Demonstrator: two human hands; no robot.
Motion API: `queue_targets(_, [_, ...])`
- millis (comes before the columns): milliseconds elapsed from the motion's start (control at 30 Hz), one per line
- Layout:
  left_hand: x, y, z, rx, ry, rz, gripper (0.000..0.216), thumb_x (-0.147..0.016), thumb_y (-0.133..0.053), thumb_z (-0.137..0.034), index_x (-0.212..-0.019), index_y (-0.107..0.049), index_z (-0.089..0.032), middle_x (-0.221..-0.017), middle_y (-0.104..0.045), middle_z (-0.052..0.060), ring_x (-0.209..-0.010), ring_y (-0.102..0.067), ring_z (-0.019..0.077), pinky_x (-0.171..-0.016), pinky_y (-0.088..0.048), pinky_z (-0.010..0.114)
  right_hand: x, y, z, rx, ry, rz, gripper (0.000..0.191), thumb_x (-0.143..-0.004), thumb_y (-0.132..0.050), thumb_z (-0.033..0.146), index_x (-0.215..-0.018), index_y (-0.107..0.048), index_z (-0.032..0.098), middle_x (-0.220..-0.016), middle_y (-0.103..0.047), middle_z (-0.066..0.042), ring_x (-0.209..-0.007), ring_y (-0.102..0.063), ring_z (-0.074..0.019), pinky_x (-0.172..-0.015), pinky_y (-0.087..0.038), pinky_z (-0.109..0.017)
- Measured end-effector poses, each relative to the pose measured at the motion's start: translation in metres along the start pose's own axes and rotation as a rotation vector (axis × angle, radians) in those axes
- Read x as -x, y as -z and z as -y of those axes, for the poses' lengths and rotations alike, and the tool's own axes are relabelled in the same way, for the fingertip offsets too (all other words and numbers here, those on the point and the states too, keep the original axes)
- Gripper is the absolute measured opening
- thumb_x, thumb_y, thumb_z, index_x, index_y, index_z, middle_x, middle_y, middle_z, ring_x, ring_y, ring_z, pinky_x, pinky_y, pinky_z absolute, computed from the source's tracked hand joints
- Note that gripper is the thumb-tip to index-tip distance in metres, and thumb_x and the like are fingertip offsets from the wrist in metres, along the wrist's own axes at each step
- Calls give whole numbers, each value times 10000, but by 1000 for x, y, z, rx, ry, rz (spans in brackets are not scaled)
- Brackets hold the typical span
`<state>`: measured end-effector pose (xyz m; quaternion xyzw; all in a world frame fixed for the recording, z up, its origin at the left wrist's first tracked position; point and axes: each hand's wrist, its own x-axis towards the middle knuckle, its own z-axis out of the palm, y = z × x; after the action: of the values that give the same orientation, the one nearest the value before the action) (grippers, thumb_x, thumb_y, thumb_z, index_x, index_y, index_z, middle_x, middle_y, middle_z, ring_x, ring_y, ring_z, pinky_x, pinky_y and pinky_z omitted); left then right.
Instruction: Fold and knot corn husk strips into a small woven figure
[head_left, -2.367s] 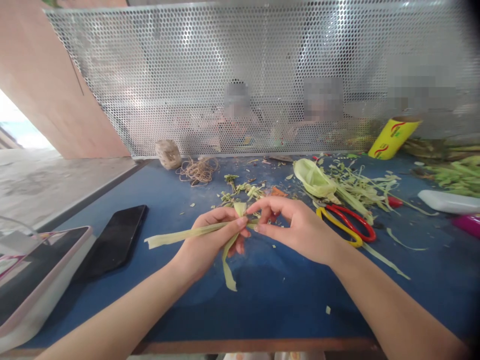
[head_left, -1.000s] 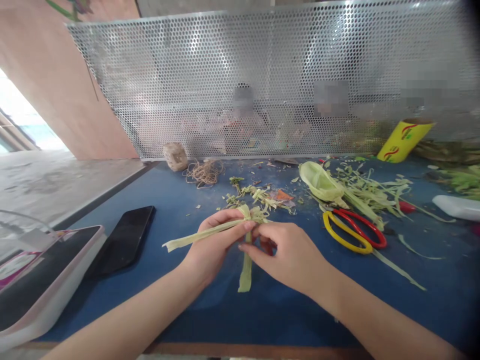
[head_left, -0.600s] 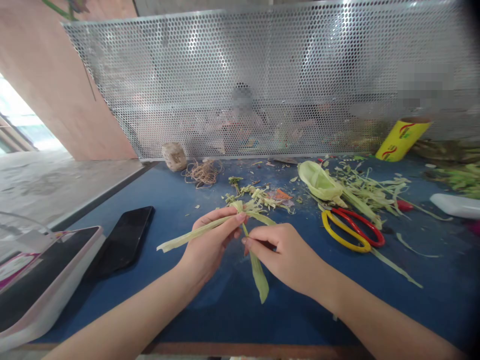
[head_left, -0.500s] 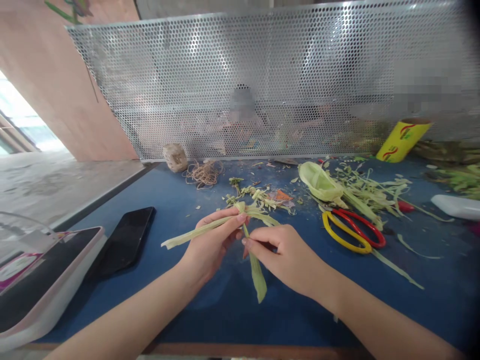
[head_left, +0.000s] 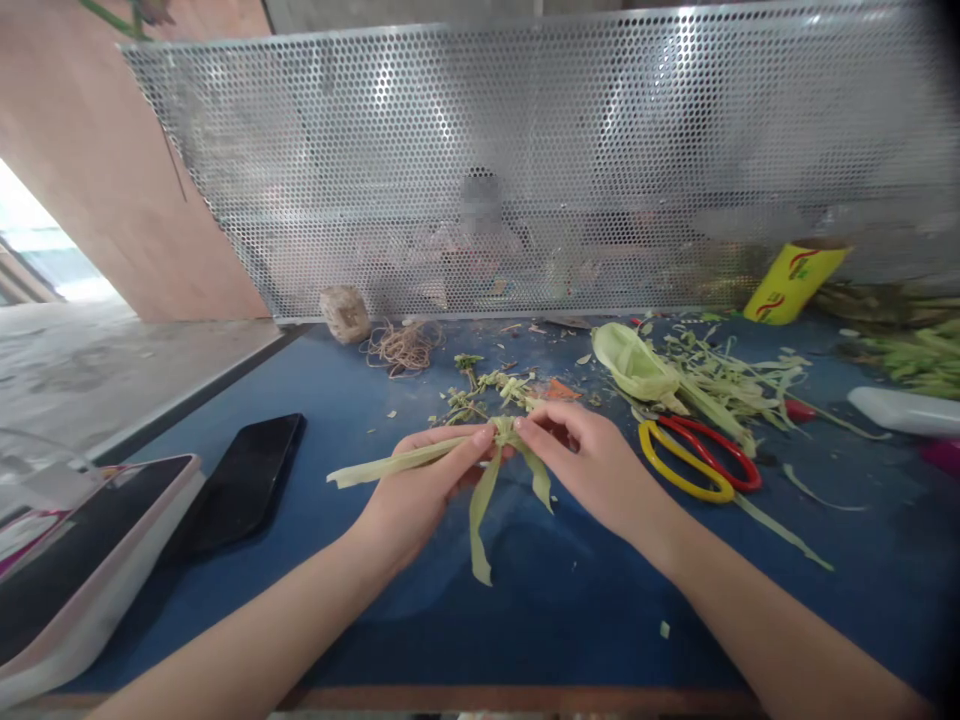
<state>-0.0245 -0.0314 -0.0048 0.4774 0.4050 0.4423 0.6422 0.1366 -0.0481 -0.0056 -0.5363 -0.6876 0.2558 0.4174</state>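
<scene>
Leaf strips [head_left: 478, 520] — pale green, crossed — are pinched at their crossing by left hand [head_left: 420, 495] and right hand [head_left: 600, 468], fingers closed on them above the counter [head_left: 585, 590].

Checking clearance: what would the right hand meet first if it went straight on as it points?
The right hand is touching the leaf strips; just beyond, likely the fingertips of the left hand.
</scene>
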Motion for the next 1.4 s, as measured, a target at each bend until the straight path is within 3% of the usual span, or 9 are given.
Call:
queue_targets(200, [1,2,1,-84,-71,35,123,-709,-654,-265,-682,-705,-156,-625,-669,15,-579,-561,105,-564,-431,180,1,-5,-2,24,21,-62,299,-791,-475,481,-833,-539,192,-826,-577,-40,-786,-520,-169,-690,-399,-280])
queue_targets(400, [2,2,2,-89,-97,3,133,-682,-671,-288,-692,-690,-156,-541,-620,-6,-481,-497,83,-468,-389,175,-1,-3,-2,-267,27,232,357,-880,-350,383,-714,-605,197,-722,-619,-16,-760,-573,-164,-722,-433,-272])
queue_targets(567, [1,0,0,-26,-85,-22,118,-691,-663,-274,-698,-658,-156,-497,-573,-30,-444,-471,70,-423,-366,163,-3,1,-1,-267,-116,236,435,-860,-385,389,-526,-571,182,-558,-598,-6,-576,-581,-150,-609,-450,-256])
queue_targets(700, [3,-2,-3,-70,-87,-28,137,-701,-651,-276,-647,-627,-154,-486,-572,-32,-412,-461,62,-384,-348,151,-1,2,2,-274,-12,262,275,-852,-418,321,-822,-674,225,-694,-642,-3,-704,-603,-165,-652,-468,-265])
queue_targets(833, [7,-6,-7,-187,-63,-88,158,-668,-673,-296,-645,-622,-148,-475,-600,-10,-421,-525,95,-422,-417,180,1,2,4,-243,88,233,282,-845,-440,299,-1064,-614,262,-993,-644,-28,-966,-569,-196,-779,-464,-298])
queue_targets(933, [7,-6,-6,-196,-77,-90,184,-638,-695,-293,-717,-593,-162,-501,-619,-18,-437,-557,109,-475,-463,210,1,-1,4,-259,138,243,266,-833,-470,295,-1050,-618,256,-1002,-644,-26,-958,-579,-187,-788,-465,-290])
queue_targets(1033, [4,-4,-3,-251,-141,-99,203,-643,-688,-284,-672,-516,-181,-475,-590,-47,-407,-534,97,-419,-412,186,2,-6,2,-360,136,263,227,-818,-499,285,-1004,-620,237,-892,-660,-14,-829,-611,-162,-728,-480,-270])
queue_targets(1167, [5,-4,1,-386,-221,-143,266,-672,-651,-247,-536,-433,-179,-396,-503,-72,-364,-447,59,-371,-317,150,2,-9,3,-416,74,208,135,-787,-543,272,-848,-635,193,-812,-655,-13,-773,-608,-146,-709,-474,-252])
queue_targets(1400, [7,-4,0,-406,-179,-70,270,-750,-570,-311,-576,-398,-197,-389,-525,-66,-344,-449,72,-378,-330,168,1,-8,4,-572,-55,151,15,-722,-595,174,-712,-591,164,-698,-613,17,-694,-596,-105,-676,-475,-218])
